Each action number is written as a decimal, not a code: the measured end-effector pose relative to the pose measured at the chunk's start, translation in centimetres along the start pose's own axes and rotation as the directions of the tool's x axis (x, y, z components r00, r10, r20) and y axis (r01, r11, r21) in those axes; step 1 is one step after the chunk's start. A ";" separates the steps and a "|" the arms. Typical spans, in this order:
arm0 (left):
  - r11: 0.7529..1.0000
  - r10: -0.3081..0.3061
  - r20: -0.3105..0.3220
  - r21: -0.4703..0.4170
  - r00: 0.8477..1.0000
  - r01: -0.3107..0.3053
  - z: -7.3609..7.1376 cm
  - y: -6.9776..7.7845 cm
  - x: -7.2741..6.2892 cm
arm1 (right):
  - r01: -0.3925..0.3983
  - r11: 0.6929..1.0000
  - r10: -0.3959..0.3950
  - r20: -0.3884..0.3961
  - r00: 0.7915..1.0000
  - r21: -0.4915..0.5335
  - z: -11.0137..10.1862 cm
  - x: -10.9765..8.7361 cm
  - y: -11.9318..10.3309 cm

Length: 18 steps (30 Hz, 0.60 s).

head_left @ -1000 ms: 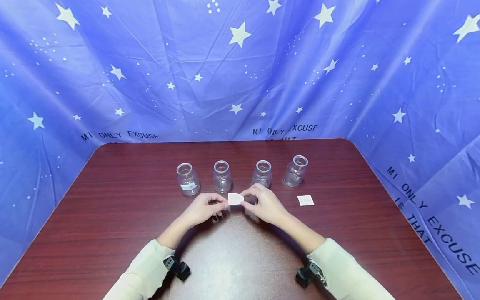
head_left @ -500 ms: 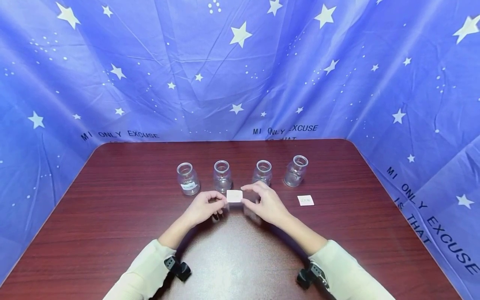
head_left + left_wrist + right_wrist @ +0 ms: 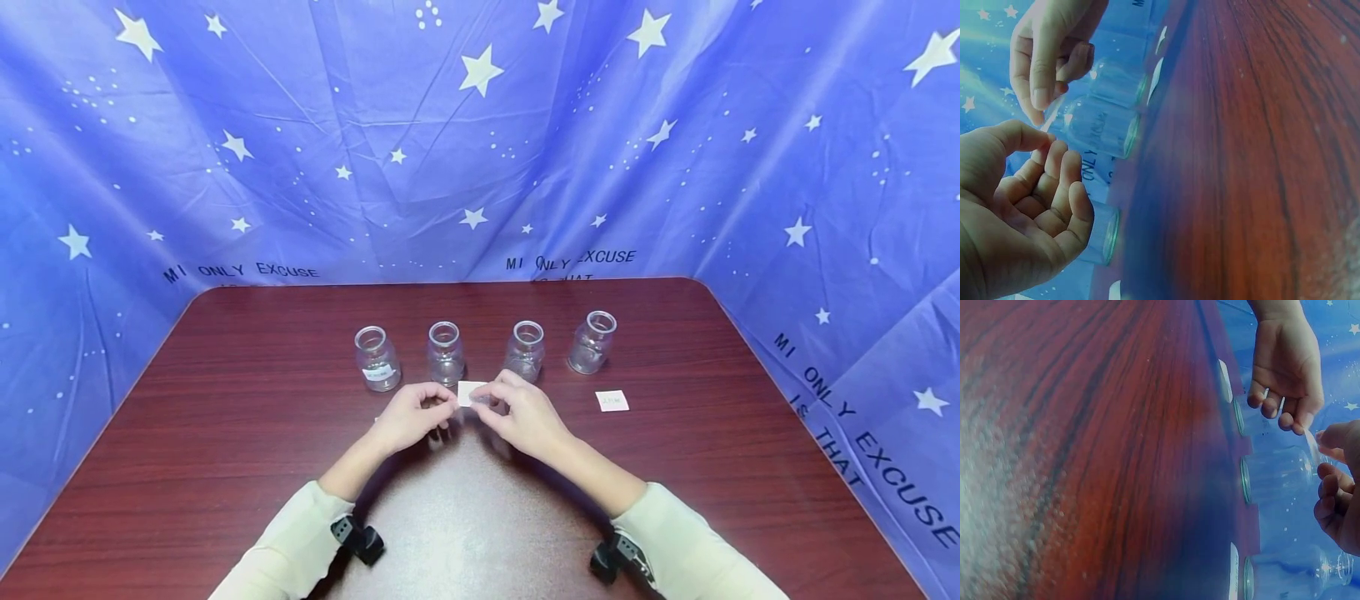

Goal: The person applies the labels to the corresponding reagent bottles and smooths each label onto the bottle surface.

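My left hand pinches the left edge of a small white label between thumb and forefinger. The thumb and forefinger of my right hand are at its right edge and cover part of it. In the right wrist view the label spans the short gap between the two hands. Just behind the hands are two plain glass jars, one to the left and one to the right; the right hand hides some of the latter's base.
At the row's left end, a glass jar bears a white label with writing. Another jar stands at the right end, with a written label lying before it on the dark red table. A starry blue curtain hangs behind.
My right thumb and forefinger, apart at the label's edge half a second ago, have moved left onto it and closer together. The left hand keeps its pinch; the jars have stayed put.
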<state>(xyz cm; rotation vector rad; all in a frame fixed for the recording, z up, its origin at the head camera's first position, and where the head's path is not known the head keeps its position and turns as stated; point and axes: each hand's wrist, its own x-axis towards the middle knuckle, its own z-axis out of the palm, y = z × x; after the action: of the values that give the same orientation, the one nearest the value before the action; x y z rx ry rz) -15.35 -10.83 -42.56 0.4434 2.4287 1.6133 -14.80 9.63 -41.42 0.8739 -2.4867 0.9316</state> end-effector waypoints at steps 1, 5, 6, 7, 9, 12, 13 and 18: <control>1.000 0.008 0.001 -0.005 1.000 -0.008 0.0 0.1 0.0 | 0.008 1.000 -0.008 -0.001 1.000 0.002 0.0 0.0 0.0; 0.999 0.032 0.009 -0.021 0.999 -0.032 0.1 0.3 -0.1 | 0.005 1.000 -0.005 0.006 1.000 0.018 0.2 0.0 0.0; 0.999 0.036 0.013 -0.023 0.999 -0.036 0.1 0.4 -0.1 | -0.002 1.000 0.001 0.012 1.000 0.027 0.2 0.0 0.0; 0.999 0.039 0.018 -0.025 0.999 -0.039 0.2 0.4 -0.1 | -0.009 0.999 0.008 0.019 1.000 0.040 0.1 0.0 -0.1; 0.999 0.046 0.029 -0.028 0.999 -0.046 0.2 0.5 -0.1 | -0.024 0.998 0.022 0.036 0.999 0.062 0.1 0.0 -0.1; 0.998 0.051 0.033 -0.028 0.998 -0.050 0.3 0.6 0.0 | -0.049 0.994 0.044 0.059 0.997 0.098 0.0 0.0 -0.2; 0.998 0.054 0.034 -0.028 0.998 -0.053 0.4 0.6 0.0 | -0.056 0.993 0.050 0.063 0.997 0.108 0.0 0.0 -0.2; 0.997 0.066 0.028 -0.036 0.997 -0.065 0.6 0.7 0.0 | -0.069 0.987 0.061 0.061 0.996 0.144 0.1 0.0 -0.2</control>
<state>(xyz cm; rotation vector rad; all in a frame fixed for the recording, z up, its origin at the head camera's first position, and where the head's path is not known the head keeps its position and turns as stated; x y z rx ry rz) -15.06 -10.09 -42.16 0.5425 2.3842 1.6611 -14.63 9.46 -41.39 0.8802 -2.5343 1.1382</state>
